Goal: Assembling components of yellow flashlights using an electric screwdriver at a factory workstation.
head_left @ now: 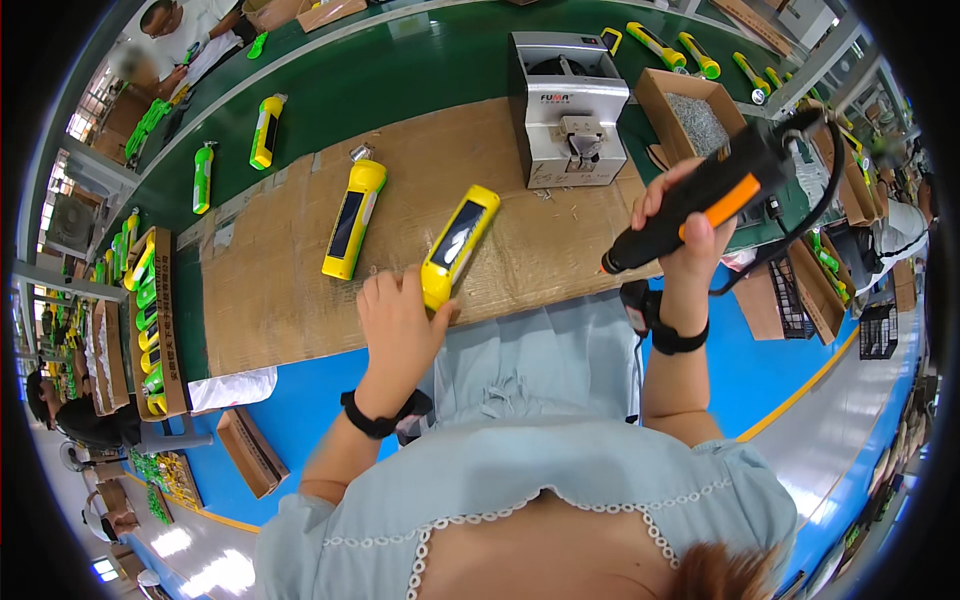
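Note:
My left hand (402, 325) grips the near end of a yellow flashlight casing (486, 208) with a dark solar panel on its face. The casing lies tilted on a cardboard sheet (270, 310). In my right hand (690, 240) is a black electric screwdriver (728, 175) with an orange lever and a cable at its back end. Its tip points down and left, held apart from the casing. A second yellow flashlight (354, 220), with its silvery lamp part showing at the far end, rests to the left of the casing.
A grey screw feeder (565, 125) stands at the sheet's far edge. Beside it sits a cardboard box (690, 110) of small metal screws. More flashlights (265, 132) lie on the green bench. A filled carton (160, 320) is at left; a person (190, 40) sits across the bench.

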The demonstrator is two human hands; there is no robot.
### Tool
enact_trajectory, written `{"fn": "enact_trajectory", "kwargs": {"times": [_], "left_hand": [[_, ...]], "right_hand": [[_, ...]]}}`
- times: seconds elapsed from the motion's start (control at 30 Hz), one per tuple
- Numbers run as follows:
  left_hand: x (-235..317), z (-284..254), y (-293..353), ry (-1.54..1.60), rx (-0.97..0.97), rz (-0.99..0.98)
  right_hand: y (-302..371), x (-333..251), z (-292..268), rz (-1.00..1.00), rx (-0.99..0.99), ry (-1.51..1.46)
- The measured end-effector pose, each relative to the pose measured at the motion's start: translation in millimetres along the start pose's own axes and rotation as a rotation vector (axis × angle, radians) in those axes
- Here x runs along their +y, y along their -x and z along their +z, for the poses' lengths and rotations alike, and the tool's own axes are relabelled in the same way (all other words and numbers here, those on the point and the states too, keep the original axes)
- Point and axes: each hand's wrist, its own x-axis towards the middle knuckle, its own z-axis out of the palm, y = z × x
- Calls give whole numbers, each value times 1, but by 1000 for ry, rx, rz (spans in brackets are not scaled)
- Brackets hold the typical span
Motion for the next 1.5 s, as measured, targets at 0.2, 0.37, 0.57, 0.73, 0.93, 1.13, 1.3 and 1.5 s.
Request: {"fn": "enact_trajectory", "kwargs": {"times": [0.2,0.37,0.57,0.73,0.93,1.13,1.3,1.5], "left_hand": [[-9,80,-170,-230,173,-74],[-3,73,-222,-121,184,-184],[-53,29,-119,-332,72,-369],[-73,-7,-54,133,-137,-313],[-30,-17,-22,461,-423,-145],[8,3,-19,143,62,167],[22,24,-20,130,42,184],[22,29,-18,153,131,177]], "right_hand": [[25,6,18,57,-13,-86],[29,6,24,23,-28,-69],[34,8,12,57,16,-31],[32,14,22,78,24,-58],[30,17,47,105,-31,-7],[16,11,59,5,-70,-17],[16,8,54,-36,-56,27],[21,6,44,-80,13,11]]}}
